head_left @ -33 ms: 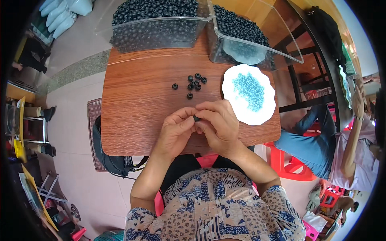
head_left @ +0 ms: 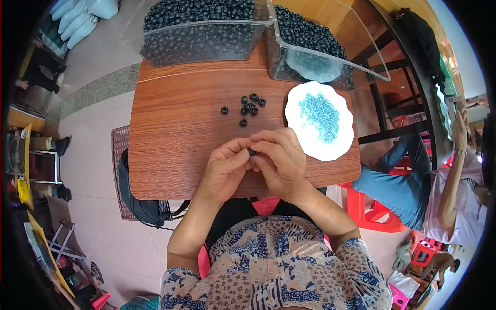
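Above the near part of the wooden table, my left hand [head_left: 225,169] and my right hand [head_left: 283,163] meet fingertip to fingertip. Pinched between them is a dark round bead [head_left: 251,152], mostly covered by the fingers; both hands are closed on it. Anything smaller at the bead is too hidden to make out. Just beyond my hands lies a loose group of several black beads [head_left: 248,109] with visible holes. To the right of my right hand, a white scalloped plate [head_left: 336,150] carries a spread of tiny bluish clear beads [head_left: 320,116].
Two clear plastic bins full of black beads, a left bin [head_left: 199,44] and a right bin [head_left: 310,70], stand along the far edge of the wooden table [head_left: 170,134]. A black bag [head_left: 139,196] sits by the table's left side. At right, another person sits near a red stool [head_left: 372,212].
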Demonstrator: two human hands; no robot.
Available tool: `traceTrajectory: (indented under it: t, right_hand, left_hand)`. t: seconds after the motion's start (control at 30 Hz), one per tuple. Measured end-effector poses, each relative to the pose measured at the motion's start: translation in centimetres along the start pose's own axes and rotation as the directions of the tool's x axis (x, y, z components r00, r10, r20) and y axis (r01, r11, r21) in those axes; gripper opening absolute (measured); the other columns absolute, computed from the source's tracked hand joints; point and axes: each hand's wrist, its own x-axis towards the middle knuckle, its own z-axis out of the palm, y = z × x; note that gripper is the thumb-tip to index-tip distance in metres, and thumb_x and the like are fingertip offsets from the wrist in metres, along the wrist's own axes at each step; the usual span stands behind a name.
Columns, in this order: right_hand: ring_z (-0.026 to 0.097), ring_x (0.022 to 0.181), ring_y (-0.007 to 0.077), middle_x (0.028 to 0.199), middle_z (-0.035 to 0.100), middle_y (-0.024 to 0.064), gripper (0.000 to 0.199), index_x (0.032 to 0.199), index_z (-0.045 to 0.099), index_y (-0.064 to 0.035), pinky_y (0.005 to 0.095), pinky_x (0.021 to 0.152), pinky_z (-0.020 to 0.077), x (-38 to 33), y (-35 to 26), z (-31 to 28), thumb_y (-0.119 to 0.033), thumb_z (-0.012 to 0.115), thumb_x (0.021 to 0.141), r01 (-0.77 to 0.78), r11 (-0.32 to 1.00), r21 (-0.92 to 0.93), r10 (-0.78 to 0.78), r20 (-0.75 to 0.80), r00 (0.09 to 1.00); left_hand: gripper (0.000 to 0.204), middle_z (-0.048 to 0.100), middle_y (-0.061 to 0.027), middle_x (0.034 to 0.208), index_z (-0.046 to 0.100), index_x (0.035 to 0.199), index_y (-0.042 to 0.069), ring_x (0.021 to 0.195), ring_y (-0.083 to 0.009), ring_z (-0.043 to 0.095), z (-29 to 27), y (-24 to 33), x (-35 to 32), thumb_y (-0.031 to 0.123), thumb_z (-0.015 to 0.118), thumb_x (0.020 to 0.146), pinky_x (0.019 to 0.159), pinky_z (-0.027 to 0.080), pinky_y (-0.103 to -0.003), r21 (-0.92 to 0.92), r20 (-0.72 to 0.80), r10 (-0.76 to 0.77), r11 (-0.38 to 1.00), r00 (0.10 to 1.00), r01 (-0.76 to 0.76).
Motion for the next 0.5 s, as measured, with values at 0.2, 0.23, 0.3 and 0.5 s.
traceTrajectory:
  t: [0.2, 0.23, 0.3, 0.5]
  right_hand:
    - [0.059, 0.085, 0.0277, 0.100, 0.065, 0.0131, 0.024, 0.095, 0.065, 0.0005, 0.0346, 0.072, 0.0468, 0.2, -0.2, -0.4, -0.001, 0.070, 0.072, -0.021, 0.999, 0.039, 0.018, 0.079, 0.997]
    - [0.058, 0.085, 0.0278, 0.100, 0.065, 0.0131, 0.024, 0.096, 0.065, 0.0010, 0.0345, 0.072, 0.0468, 0.3, -0.3, -0.5, -0.002, 0.070, 0.073, -0.016, 0.999, 0.039, 0.012, 0.100, 0.995]
    - [0.058, 0.085, 0.0278, 0.101, 0.065, 0.0131, 0.024, 0.097, 0.065, 0.0014, 0.0345, 0.072, 0.0469, 0.4, -0.2, -0.5, -0.002, 0.070, 0.073, -0.015, 0.999, 0.038, 0.011, 0.115, 0.993]
    - [0.058, 0.085, 0.0277, 0.101, 0.065, 0.0131, 0.026, 0.096, 0.066, 0.0016, 0.0346, 0.072, 0.0468, 0.8, -0.6, -0.5, -0.003, 0.071, 0.072, -0.036, 0.999, 0.015, 0.034, 0.124, 0.992]
  left_hand:
    - [0.027, 0.062, -0.0098, 0.107, 0.058, 0.113, -0.004, 0.099, -0.0183, 0.058, -0.5, 0.1, -0.5, 0.014, 0.059, 0.093, 0.087, 0.046, -0.035, -0.019, 0.004, -0.014, 1.000, 1.000, 0.014]
    - [0.026, 0.062, -0.0097, 0.107, 0.059, 0.112, -0.004, 0.099, -0.0185, 0.058, -0.5, 0.2, -0.4, 0.014, 0.058, 0.093, 0.087, 0.046, -0.035, -0.054, 0.019, -0.028, 0.998, 0.999, 0.029]
    - [0.024, 0.062, -0.0096, 0.108, 0.059, 0.112, -0.003, 0.098, -0.0188, 0.059, -0.4, 0.3, -0.4, 0.013, 0.057, 0.094, 0.087, 0.046, -0.035, -0.089, 0.033, -0.042, 0.995, 0.999, 0.045]
    - [0.025, 0.062, -0.0092, 0.108, 0.060, 0.111, -0.003, 0.099, -0.0189, 0.058, -0.4, 0.1, -0.4, 0.015, 0.056, 0.095, 0.089, 0.046, -0.036, -0.062, -0.041, -0.018, 0.998, 0.999, 0.016]
